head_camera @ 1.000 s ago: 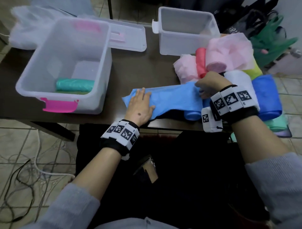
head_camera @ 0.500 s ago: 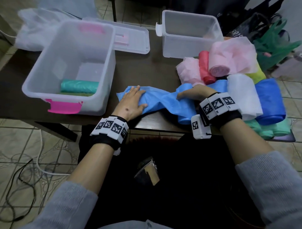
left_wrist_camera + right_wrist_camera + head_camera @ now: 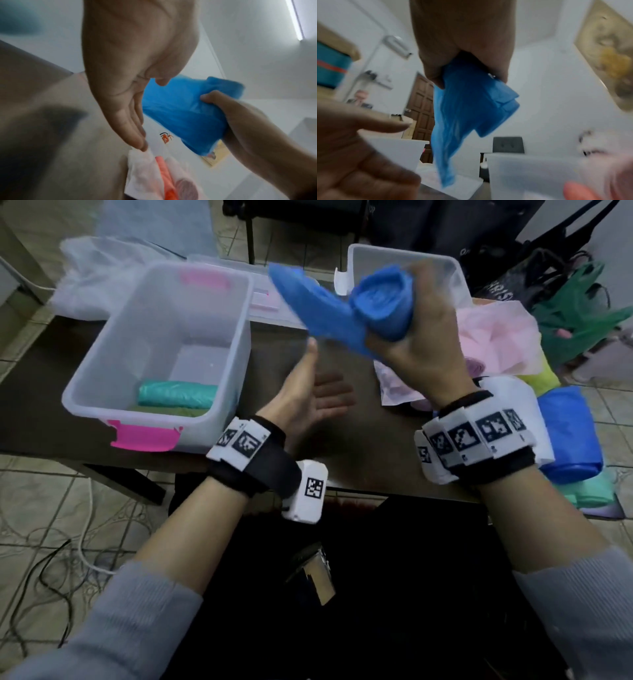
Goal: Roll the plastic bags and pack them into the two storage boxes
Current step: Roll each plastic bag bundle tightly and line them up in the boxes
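the right hand (image 3: 416, 337) grips the half-rolled blue bag (image 3: 346, 306) up above the surface (image 3: 342, 433). the left hand (image 3: 308, 395) is spread, holding nothing. the loose tail could flop and unroll the bag.

Head view looks down; blurry wrist views seemingly tilt upward, sharing the blue bag (image 3: 363, 306).

dark table (image 3: 359, 440) | floor cables (image 3: 44, 570) | fire extinguisher (image 3: 165, 138) | wooden door (image 3: 423, 108)

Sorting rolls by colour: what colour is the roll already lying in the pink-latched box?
Teal green roll, clearest in the head view.
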Tool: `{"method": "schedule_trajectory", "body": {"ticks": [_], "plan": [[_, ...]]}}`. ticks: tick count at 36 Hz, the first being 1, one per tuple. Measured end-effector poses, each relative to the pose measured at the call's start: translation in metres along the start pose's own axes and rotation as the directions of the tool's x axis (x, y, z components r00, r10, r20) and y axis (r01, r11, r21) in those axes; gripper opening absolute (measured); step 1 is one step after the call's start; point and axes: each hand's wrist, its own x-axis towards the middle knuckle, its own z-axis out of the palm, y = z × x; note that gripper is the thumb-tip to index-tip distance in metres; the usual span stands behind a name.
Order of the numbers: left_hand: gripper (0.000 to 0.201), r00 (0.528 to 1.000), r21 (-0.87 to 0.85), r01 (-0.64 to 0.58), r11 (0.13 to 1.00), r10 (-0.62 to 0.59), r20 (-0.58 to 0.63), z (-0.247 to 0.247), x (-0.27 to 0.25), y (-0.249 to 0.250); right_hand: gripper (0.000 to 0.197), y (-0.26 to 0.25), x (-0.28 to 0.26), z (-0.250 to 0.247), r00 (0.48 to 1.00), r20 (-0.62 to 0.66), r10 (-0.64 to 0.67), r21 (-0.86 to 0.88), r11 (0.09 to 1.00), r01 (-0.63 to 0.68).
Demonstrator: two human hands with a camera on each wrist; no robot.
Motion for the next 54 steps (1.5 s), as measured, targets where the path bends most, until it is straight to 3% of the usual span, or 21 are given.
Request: {"method": "schedule_trajectory", "body": {"ticks": [2, 5, 7, 9, 10, 13, 17, 21, 27, 29, 31, 32, 34, 35, 37, 39, 40, 42, 46, 50, 54], "plan": [[0.085, 0.997, -0.109, -0.003, 0.994, 0.010, 0.072, -0.003, 0.007, 0.008, 0.044, -0.001, -0.010, -0.001, 0.968, 0.212, -0.133, -0.200, 0.964, 0.176], [0.087, 0.990, -0.264, -0.057, 0.963, 0.089, 0.111, -0.005, 0.017, 0.020, 0.035, 0.008, -0.032, 0.009, 0.858, 0.480, -0.184, -0.408, 0.819, 0.404], [0.070, 0.995, -0.155, -0.090, 0.984, 0.095, 0.029, -0.001, 0.019, 0.024, 0.024, 0.014, -0.050, 0.017, 0.800, 0.576, -0.166, -0.443, 0.759, 0.477], [0.041, 0.984, 0.044, -0.144, 0.989, 0.147, -0.104, 0.003, 0.025, 0.021, 0.028, 0.021, -0.065, 0.024, 0.757, 0.636, -0.147, -0.439, 0.739, 0.512], [0.037, 0.970, 0.111, -0.161, 0.981, 0.178, -0.168, 0.004, 0.030, 0.018, 0.032, 0.024, -0.070, 0.028, 0.739, 0.662, -0.126, -0.436, 0.737, 0.517], [0.036, 0.949, 0.176, -0.174, 0.969, 0.213, -0.235, 0.007, 0.036, 0.013, 0.039, 0.028, -0.082, 0.036, 0.676, 0.737, -0.029, -0.427, 0.755, 0.498], [0.028, 0.929, 0.193, -0.198, 0.961, 0.247, -0.275, 0.009, 0.044, 0.019, 0.045, 0.025, -0.089, 0.041, 0.553, 0.821, 0.139, -0.443, 0.767, 0.464], [0.011, 0.892, 0.221, -0.274, 0.936, 0.333, -0.305, 0.012, 0.047, 0.038, 0.056, 0.027, -0.091, 0.043, 0.523, 0.827, 0.207, -0.460, 0.784, 0.418], [0.008, 0.810, 0.430, -0.274, 0.860, 0.447, -0.379, 0.016, 0.054, 0.067, 0.063, 0.027, -0.080, 0.037, 0.552, 0.806, 0.214, -0.446, 0.832, 0.329], [0.024, 0.785, 0.484, -0.242, 0.841, 0.463, -0.412, 0.018, 0.056, 0.071, 0.062, 0.028, -0.076, 0.037, 0.549, 0.805, 0.225, -0.451, 0.834, 0.319], [0.049, 0.733, 0.666, -0.157, 0.729, 0.538, -0.417, 0.017, 0.062, 0.071, 0.059, 0.030, -0.074, 0.037, 0.547, 0.806, 0.228, -0.441, 0.847, 0.297], [0.057, 0.693, 0.786, -0.104, 0.610, 0.611, -0.383, 0.018, 0.061, 0.068, 0.058, 0.031, -0.074, 0.038, 0.548, 0.805, 0.226, -0.434, 0.855, 0.284], [0.056, 0.621, 0.951, -0.063, 0.304, 0.758, -0.201, 0.019, 0.059, 0.057, 0.058, 0.034, -0.073, 0.038, 0.550, 0.803, 0.228, -0.426, 0.866, 0.263], [0.050, 0.644, 0.984, -0.073, 0.163, 0.761, -0.078, 0.019, 0.059, 0.050, 0.059, 0.036, -0.073, 0.037, 0.551, 0.801, 0.233, -0.428, 0.867, 0.256], [0.040, 0.796, 0.994, -0.107, -0.024, 0.597, 0.100, 0.015, 0.067, 0.034, 0.063, 0.039, -0.074, 0.037, 0.551, 0.798, 0.244, -0.429, 0.872, 0.235], [0.044, 0.945, 0.988, -0.086, -0.131, 0.304, 0.122, 0.008, 0.076, 0.020, 0.074, 0.042, -0.076, 0.037, 0.544, 0.797, 0.263, -0.437, 0.872, 0.219], [0.052, 0.978, 0.983, -0.074, -0.170, 0.181, 0.105, 0.004, 0.079, 0.012, 0.080, 0.043, -0.077, 0.038, 0.541, 0.795, 0.274, -0.450, 0.865, 0.222], [0.066, 0.992, 0.976, -0.089, -0.201, 0.076, 0.106, -0.004, 0.084, 0.001, 0.086, 0.044, -0.079, 0.037, 0.528, 0.795, 0.299, -0.484, 0.837, 0.255], [0.074, 0.986, 0.973, -0.141, -0.182, 0.063, 0.155, -0.016, 0.084, -0.007, 0.084, 0.046, -0.079, 0.038, 0.498, 0.782, 0.373, -0.538, 0.808, 0.240], [0.076, 0.991, 0.977, -0.117, -0.176, 0.040, 0.126, -0.015, 0.081, -0.006, 0.065, 0.043, -0.073, 0.041, 0.462, 0.809, 0.364, -0.508, 0.829, 0.235], [0.081, 0.992, 0.962, -0.111, -0.248, 0.031, 0.123, -0.016, 0.083, -0.006, 0.043, 0.040, -0.074, 0.040, 0.480, 0.812, 0.333, -0.450, 0.880, 0.150]]}}
